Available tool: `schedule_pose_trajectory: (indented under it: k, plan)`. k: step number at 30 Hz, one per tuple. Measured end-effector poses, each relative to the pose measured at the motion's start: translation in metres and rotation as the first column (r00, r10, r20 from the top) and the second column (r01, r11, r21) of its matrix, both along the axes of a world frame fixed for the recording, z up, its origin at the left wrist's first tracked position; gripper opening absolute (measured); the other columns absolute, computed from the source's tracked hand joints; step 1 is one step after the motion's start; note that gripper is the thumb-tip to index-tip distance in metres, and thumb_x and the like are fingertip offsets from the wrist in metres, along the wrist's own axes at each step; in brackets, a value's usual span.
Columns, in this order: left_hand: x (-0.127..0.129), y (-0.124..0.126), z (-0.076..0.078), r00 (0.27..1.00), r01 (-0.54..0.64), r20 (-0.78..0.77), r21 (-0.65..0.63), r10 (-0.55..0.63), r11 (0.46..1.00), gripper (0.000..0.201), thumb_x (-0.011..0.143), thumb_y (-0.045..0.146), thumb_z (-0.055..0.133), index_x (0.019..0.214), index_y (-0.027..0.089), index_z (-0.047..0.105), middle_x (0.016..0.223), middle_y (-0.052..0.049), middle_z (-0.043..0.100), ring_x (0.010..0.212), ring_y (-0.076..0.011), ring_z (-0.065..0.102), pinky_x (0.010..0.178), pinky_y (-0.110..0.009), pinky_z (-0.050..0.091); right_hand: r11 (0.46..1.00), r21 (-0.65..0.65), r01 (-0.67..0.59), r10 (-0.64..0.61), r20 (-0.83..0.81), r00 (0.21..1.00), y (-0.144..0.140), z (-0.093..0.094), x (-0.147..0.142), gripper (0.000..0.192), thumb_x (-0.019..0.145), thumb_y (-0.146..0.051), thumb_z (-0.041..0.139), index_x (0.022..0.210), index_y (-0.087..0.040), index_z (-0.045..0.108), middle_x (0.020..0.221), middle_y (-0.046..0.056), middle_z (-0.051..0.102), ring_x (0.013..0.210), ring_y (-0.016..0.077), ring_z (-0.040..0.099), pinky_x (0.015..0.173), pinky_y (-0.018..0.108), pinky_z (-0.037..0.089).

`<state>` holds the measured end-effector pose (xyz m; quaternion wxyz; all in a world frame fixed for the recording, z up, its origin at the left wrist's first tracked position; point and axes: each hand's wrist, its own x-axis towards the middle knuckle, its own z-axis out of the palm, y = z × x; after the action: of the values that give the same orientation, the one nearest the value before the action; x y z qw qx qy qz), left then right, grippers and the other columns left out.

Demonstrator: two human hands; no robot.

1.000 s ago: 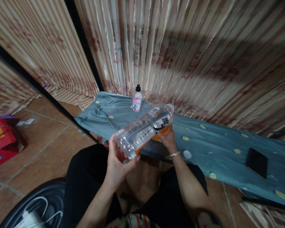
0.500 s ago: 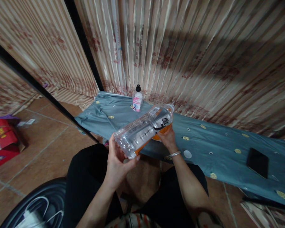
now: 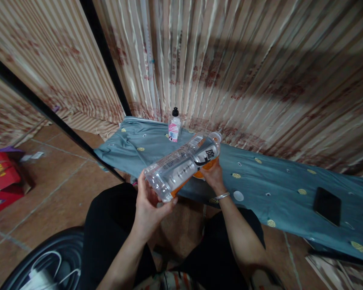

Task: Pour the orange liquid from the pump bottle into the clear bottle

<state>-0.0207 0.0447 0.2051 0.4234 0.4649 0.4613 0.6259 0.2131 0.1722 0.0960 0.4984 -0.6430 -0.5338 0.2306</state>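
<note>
A clear plastic bottle [image 3: 181, 171] with a silver, black and orange label is held tilted above my lap, its neck pointing up and to the right. My left hand [image 3: 151, 209] grips its base, thumb below and fingers behind. Around the label near the neck end closes my right hand [image 3: 213, 175], which wears a silver bangle; its fingers are partly hidden by the bottle. Beyond the bottle, a small bottle [image 3: 174, 127] with a black cap and pink label stands upright on the blue-green cloth [image 3: 245, 161]. An orange thing behind the held bottle is mostly hidden.
A black phone [image 3: 327, 206] lies on the cloth at the right, and a white disc [image 3: 238, 196] lies beside my right wrist. Dark poles [image 3: 104, 52] slant at the left. A red box [image 3: 3, 177] and a round black object [image 3: 48, 257] with white cables sit at lower left.
The view has shifted very slightly. Both hands keep the same hold on the bottle, and nothing else has visibly moved.
</note>
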Motion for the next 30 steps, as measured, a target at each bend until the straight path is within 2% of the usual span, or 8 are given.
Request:
schedule_pose_trajectory:
  k: [6, 11, 16, 23, 30]
  plan:
    - [-0.0011, 0.0004, 0.0012, 1.000, 0.014, -0.020, -0.006, -0.014, 1.000, 0.100, 0.055, 0.040, 0.103, 0.141, 0.024, 0.053, 0.127, -0.011, 0.070, 0.106, -0.0284, 0.075, 0.080, -0.034, 0.064, 1.000, 0.014, -0.012, 0.012, 0.011, 1.000, -0.0005, -0.0003, -0.0007, 0.076, 0.066, -0.056, 0.082, 0.128, -0.022, 0.054, 0.122, 0.015, 0.077, 0.108, 0.0345, 0.076, 0.098, 0.057, 0.062]
    - [-0.0005, 0.0005, 0.0028, 1.000, 0.000, -0.028, -0.001, 0.000, 1.000, 0.099, 0.056, 0.040, 0.103, 0.139, 0.024, 0.052, 0.126, -0.010, 0.070, 0.104, -0.0278, 0.075, 0.081, -0.034, 0.064, 1.000, 0.011, -0.018, 0.018, 0.008, 1.000, -0.0007, 0.0012, 0.0000, 0.077, 0.065, -0.055, 0.082, 0.129, -0.022, 0.055, 0.121, 0.014, 0.077, 0.110, 0.0355, 0.076, 0.100, 0.057, 0.061]
    - [0.0014, 0.0012, 0.0045, 1.000, -0.018, -0.004, 0.023, 0.018, 1.000, 0.096, 0.055, 0.036, 0.103, 0.136, 0.024, 0.053, 0.129, -0.011, 0.071, 0.113, -0.0299, 0.075, 0.082, -0.033, 0.065, 1.000, 0.000, -0.013, 0.013, -0.010, 1.000, -0.0008, 0.0013, 0.0001, 0.075, 0.066, -0.053, 0.081, 0.129, -0.020, 0.056, 0.120, 0.014, 0.076, 0.112, 0.0363, 0.076, 0.101, 0.057, 0.059]
    - [0.0013, 0.0011, 0.0055, 1.000, -0.005, 0.005, 0.020, 0.005, 1.000, 0.096, 0.055, 0.035, 0.103, 0.135, 0.025, 0.052, 0.124, -0.010, 0.073, 0.099, -0.0248, 0.077, 0.073, -0.029, 0.064, 1.000, 0.025, -0.018, 0.018, -0.022, 1.000, -0.0020, 0.0014, -0.0012, 0.070, 0.068, -0.055, 0.080, 0.126, -0.022, 0.057, 0.116, 0.012, 0.078, 0.104, 0.0338, 0.077, 0.096, 0.055, 0.061]
    - [0.0008, 0.0015, 0.0044, 1.000, -0.002, -0.003, 0.024, 0.003, 1.000, 0.099, 0.055, 0.038, 0.104, 0.138, 0.025, 0.053, 0.129, -0.012, 0.072, 0.106, -0.0280, 0.077, 0.078, -0.032, 0.065, 1.000, 0.026, -0.013, 0.014, -0.025, 1.000, -0.0014, 0.0012, -0.0008, 0.072, 0.068, -0.054, 0.082, 0.128, -0.023, 0.057, 0.114, 0.010, 0.079, 0.102, 0.0335, 0.078, 0.093, 0.055, 0.062]
